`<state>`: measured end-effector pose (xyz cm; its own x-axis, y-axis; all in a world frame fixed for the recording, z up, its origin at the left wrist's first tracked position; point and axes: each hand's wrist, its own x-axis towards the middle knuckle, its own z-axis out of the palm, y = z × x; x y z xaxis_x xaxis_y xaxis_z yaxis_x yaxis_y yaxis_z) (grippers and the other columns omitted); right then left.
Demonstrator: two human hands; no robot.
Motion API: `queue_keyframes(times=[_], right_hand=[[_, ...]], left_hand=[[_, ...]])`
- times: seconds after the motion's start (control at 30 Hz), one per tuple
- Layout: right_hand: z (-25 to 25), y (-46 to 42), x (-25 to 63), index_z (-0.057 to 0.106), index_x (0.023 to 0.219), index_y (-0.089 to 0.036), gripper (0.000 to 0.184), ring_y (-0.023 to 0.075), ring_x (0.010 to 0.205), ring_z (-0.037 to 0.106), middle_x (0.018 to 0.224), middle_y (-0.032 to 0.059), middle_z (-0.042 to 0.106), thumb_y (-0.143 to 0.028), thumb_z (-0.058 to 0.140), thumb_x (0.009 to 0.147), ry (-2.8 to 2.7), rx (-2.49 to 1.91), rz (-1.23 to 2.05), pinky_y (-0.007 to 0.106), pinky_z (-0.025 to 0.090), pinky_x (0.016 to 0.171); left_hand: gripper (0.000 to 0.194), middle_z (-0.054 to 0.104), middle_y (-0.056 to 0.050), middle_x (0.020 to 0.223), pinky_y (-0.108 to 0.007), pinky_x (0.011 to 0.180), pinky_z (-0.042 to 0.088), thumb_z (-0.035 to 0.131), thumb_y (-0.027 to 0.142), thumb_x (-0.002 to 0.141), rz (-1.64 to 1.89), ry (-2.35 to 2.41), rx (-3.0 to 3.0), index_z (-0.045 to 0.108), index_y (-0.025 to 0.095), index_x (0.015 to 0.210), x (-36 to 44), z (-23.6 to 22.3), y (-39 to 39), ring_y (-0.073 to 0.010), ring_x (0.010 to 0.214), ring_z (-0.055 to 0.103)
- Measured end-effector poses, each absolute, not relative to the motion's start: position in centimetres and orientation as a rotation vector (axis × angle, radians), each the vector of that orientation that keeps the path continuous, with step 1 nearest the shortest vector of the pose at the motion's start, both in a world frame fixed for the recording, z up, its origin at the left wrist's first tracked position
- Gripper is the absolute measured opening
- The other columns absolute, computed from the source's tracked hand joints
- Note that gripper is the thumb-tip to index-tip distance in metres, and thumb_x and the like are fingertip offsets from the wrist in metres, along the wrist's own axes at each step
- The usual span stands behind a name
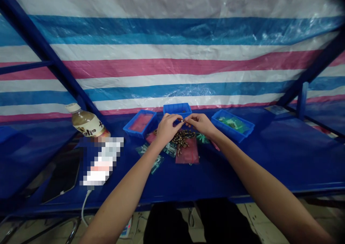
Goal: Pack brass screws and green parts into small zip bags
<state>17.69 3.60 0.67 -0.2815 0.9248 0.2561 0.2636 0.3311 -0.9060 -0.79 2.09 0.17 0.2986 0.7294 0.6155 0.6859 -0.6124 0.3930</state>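
My left hand (169, 127) and my right hand (201, 123) meet over the middle of the table, fingertips pinched together. Between them is a tiny shiny metal piece (182, 120), too small to name. Just below lies a pile of brass-coloured metal clasps or fittings (182, 140), partly hidden by my left hand. The pile rests on a pink plastic bag (187, 156). Small clear bags with pale parts (157, 164) lie to the left, and a green-tinted bag (202, 138) sits under my right wrist.
Behind my hands stands a blue bin (177, 108). A blue bin with pink bags (140, 123) is to its left, another with green bags (232, 125) to its right. Far left are a drink bottle (87, 122), a dark tablet (63, 172) and a white cable (84, 204). Striped sheeting (178, 68) hangs behind.
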Motion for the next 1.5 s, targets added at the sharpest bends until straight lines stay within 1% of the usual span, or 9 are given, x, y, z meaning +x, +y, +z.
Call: queue_keyframes(times=[0.13,0.3,0.43,0.57,0.87,1.0,1.13,1.33,1.5], right_hand=[[0.3,3.9,17.7,0.066,0.077,-0.017,0.026,0.0164,0.065,0.062,0.071,0.0047,0.068,-0.042,0.062,0.081,-1.793,-1.063,0.954,0.029,0.049,0.063],[0.1,3.9,17.8,0.063,0.073,-0.017,0.032,0.0171,0.063,0.062,0.067,0.0046,0.067,-0.046,0.057,0.086,-1.883,-1.141,0.791,0.028,0.046,0.059],[0.3,3.6,17.9,0.067,0.082,-0.017,0.022,0.0170,0.067,0.061,0.074,0.0043,0.069,-0.037,0.057,0.086,-1.971,-1.152,0.636,0.028,0.044,0.062],[0.5,3.6,17.8,0.068,0.084,-0.016,0.020,0.0175,0.072,0.061,0.078,0.0051,0.069,-0.032,0.057,0.086,-1.992,-1.119,0.647,0.030,0.044,0.066],[0.5,3.2,17.5,0.065,0.084,-0.016,0.014,0.0146,0.065,0.056,0.076,0.0034,0.067,-0.029,0.059,0.083,-1.994,-1.107,0.692,0.027,0.042,0.062],[0.5,3.2,17.3,0.064,0.085,-0.017,0.011,0.0155,0.068,0.057,0.078,0.0041,0.067,-0.024,0.055,0.088,-2.113,-1.135,0.500,0.028,0.040,0.065],[-0.1,2.9,17.2,0.060,0.086,-0.017,0.013,0.0190,0.081,0.057,0.087,0.0075,0.065,-0.018,0.048,0.091,-2.267,-1.083,0.199,0.030,0.040,0.074],[1.1,3.5,16.9,0.057,0.091,-0.019,0.008,0.0194,0.084,0.057,0.088,0.0058,0.064,-0.023,0.050,0.092,-2.181,-1.188,0.006,0.028,0.040,0.072],[2.6,5.9,16.6,0.059,0.095,-0.017,0.014,0.0227,0.086,0.058,0.092,0.0089,0.065,-0.029,0.054,0.091,-2.051,-1.393,-0.124,0.029,0.040,0.069]], left_hand=[[0.011,0.071,0.000,0.099,-0.032,0.083,0.047,0.062,0.026,0.088,1.213,1.373,2.493,0.065,0.024,0.098,-0.8,0.1,2.1,-0.0199,0.095,0.055],[0.015,0.071,-0.001,0.101,-0.033,0.085,0.048,0.060,0.023,0.088,1.171,1.374,2.510,0.066,0.023,0.101,-0.8,0.1,2.0,-0.0204,0.098,0.055],[0.015,0.071,-0.001,0.099,-0.033,0.085,0.048,0.059,0.023,0.088,1.158,1.372,2.518,0.066,0.023,0.102,-0.7,0.1,2.0,-0.0203,0.098,0.055],[0.015,0.070,0.001,0.098,-0.032,0.084,0.048,0.060,0.022,0.087,1.172,1.383,2.528,0.065,0.024,0.100,-0.7,-0.1,2.0,-0.0193,0.096,0.054],[0.015,0.069,0.000,0.094,-0.032,0.078,0.048,0.059,0.021,0.084,1.072,1.477,2.619,0.063,0.024,0.098,-0.5,0.0,1.5,-0.0211,0.098,0.053],[0.015,0.070,-0.001,0.095,-0.033,0.080,0.048,0.059,0.023,0.084,1.068,1.485,2.631,0.065,0.024,0.098,-0.7,-0.3,1.8,-0.0220,0.097,0.053],[0.016,0.070,-0.001,0.099,-0.034,0.086,0.047,0.058,0.023,0.086,1.085,1.435,2.634,0.067,0.023,0.100,-0.9,-0.5,2.1,-0.0220,0.099,0.053],[0.032,0.069,-0.003,0.101,-0.033,0.087,0.047,0.056,0.025,0.090,1.205,1.549,2.507,0.057,0.022,0.122,-1.9,0.5,2.4,-0.0218,0.100,0.055],[0.023,0.068,-0.006,0.097,-0.035,0.090,0.046,0.049,0.023,0.094,1.299,1.754,2.390,0.058,0.018,0.114,-3.0,1.1,2.8,-0.0233,0.103,0.055]])
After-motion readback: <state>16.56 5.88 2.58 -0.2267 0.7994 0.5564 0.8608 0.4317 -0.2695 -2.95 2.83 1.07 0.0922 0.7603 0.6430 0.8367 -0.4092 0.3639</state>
